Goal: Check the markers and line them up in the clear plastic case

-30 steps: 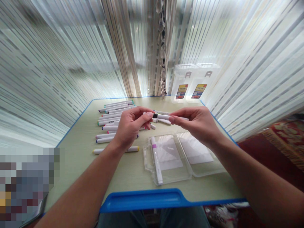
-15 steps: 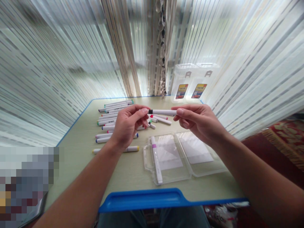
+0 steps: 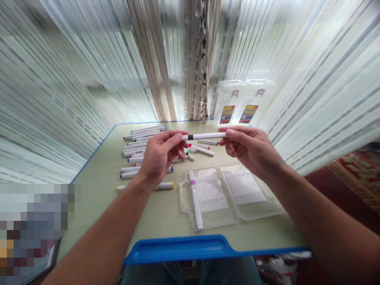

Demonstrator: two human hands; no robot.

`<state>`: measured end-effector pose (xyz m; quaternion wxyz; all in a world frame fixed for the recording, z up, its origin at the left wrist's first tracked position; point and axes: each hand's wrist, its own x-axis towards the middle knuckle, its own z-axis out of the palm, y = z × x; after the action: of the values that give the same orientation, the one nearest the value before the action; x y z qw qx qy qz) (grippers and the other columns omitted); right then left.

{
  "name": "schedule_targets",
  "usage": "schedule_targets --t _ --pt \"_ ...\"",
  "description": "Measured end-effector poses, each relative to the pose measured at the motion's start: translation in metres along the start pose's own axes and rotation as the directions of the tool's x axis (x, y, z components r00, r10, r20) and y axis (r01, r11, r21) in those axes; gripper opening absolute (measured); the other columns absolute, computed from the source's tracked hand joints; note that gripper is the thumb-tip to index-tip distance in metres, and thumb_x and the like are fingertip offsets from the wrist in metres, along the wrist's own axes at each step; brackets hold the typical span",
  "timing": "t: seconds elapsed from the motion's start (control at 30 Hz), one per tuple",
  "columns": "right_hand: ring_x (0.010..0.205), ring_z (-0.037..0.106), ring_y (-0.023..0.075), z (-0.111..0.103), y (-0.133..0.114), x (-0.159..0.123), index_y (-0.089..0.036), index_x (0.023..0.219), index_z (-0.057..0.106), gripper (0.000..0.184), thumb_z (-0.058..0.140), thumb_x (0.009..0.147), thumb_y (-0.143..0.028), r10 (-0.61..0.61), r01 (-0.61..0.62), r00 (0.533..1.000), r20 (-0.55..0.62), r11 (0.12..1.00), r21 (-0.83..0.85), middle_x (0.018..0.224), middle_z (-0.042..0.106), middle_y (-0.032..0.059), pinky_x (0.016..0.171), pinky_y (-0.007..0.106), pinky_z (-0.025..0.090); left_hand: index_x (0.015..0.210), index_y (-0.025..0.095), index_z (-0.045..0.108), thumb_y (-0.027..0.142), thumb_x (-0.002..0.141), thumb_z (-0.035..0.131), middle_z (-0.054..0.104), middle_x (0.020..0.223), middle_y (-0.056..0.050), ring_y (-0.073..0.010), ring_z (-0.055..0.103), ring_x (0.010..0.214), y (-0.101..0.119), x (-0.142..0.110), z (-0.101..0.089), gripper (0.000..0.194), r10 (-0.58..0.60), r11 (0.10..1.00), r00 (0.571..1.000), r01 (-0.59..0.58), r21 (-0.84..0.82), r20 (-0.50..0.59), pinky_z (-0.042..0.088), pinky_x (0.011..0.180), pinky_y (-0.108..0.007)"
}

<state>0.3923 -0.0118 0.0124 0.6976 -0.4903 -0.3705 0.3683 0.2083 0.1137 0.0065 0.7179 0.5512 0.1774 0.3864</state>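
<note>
Nearest to me, the table [image 3: 97, 186] ends in a blue edge with a shallow blue trough [image 3: 178, 251], and below its right part I make out a crumpled plastic bag [image 3: 279, 269]. Just beyond the trough, a clear case [image 3: 218, 226] lies open, a white sheet [image 3: 246, 188] in its right half and a marker with a purple band [image 3: 196, 202] along the left side of its other half. To the left of the case I see a yellow-ended marker [image 3: 165, 185], partly behind the forearm. Farther on, both hands share one white marker with a black band [image 3: 208, 135], raised over the table and nearly level: I have the left hand [image 3: 157, 158] pinching its left end between thumb and fingers, and the right hand [image 3: 255, 150] closed the same way on its right end. Below that marker, a few loose markers [image 3: 202, 149] lie at angles; left of them, a column of markers [image 3: 133, 153] lies roughly side by side. At the far right I see two clear boxes [image 3: 228, 95] with labels, and past everything hangs a string curtain [image 3: 89, 59].
</note>
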Motion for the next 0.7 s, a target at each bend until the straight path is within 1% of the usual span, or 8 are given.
schedule_targets --t 0.13,0.37,0.5,0.63,0.7 --pt "0.049 0.053 0.0082 -0.002 -0.0002 0.0023 -0.015 0.086 0.079 0.016 0.079 0.077 -0.029 0.021 -0.02 0.999 -0.045 1.0 0.01 0.069 0.073 0.0042 0.046 0.023 0.04 0.091 0.012 0.078 0.023 0.08 0.075 0.074 0.07 -0.006 -0.0087 0.059 0.049 -0.0002 -0.0005 -0.0007 0.016 0.004 1.0 0.999 -0.004 0.008 0.041 0.049 0.05 -0.021" --pt "0.05 0.054 0.0082 -0.0071 -0.0001 0.0057 -0.016 0.086 0.078 0.013 0.076 0.078 -0.027 0.092 -0.088 0.993 -0.08 0.995 0.051 0.066 0.071 0.0028 0.045 0.021 0.041 0.099 0.017 0.078 0.029 0.083 0.075 0.076 0.077 -0.006 -0.0095 0.06 0.053 0.0004 -0.0032 -0.001 0.02 -0.001 1.0 0.993 -0.002 0.028 0.116 0.051 0.055 -0.024" --pt "0.051 0.056 0.0092 -0.0087 0.0002 0.0072 -0.017 0.086 0.077 0.01 0.073 0.08 -0.024 0.142 -0.133 0.984 -0.109 0.988 0.082 0.067 0.071 0.0031 0.045 0.02 0.043 0.104 0.019 0.078 0.032 0.085 0.076 0.077 0.08 -0.006 -0.0098 0.061 0.054 -0.0009 -0.0041 -0.0011 0.024 0.028 0.999 0.989 -0.034 0.034 0.147 0.052 0.057 -0.025" --pt "0.049 0.055 0.0081 -0.0088 -0.0005 0.0083 -0.016 0.084 0.076 0.008 0.071 0.08 -0.02 0.201 -0.182 0.971 -0.132 0.973 0.145 0.064 0.07 0.0027 0.044 0.018 0.043 0.11 0.02 0.078 0.03 0.086 0.076 0.079 0.088 -0.007 -0.0096 0.062 0.056 -0.004 -0.0034 -0.0034 0.026 0.056 0.997 0.978 -0.065 0.037 0.199 0.054 0.06 -0.026" --pt "0.048 0.055 0.0077 -0.0085 -0.0011 0.0086 -0.015 0.084 0.075 0.007 0.07 0.08 -0.019 0.212 -0.189 0.967 -0.139 0.969 0.16 0.063 0.07 0.0027 0.043 0.017 0.043 0.111 0.02 0.078 0.029 0.087 0.076 0.079 0.09 -0.008 -0.0096 0.063 0.058 -0.0047 -0.003 -0.0042 0.026 0.06 0.996 0.974 -0.071 0.044 0.217 0.054 0.061 -0.025"
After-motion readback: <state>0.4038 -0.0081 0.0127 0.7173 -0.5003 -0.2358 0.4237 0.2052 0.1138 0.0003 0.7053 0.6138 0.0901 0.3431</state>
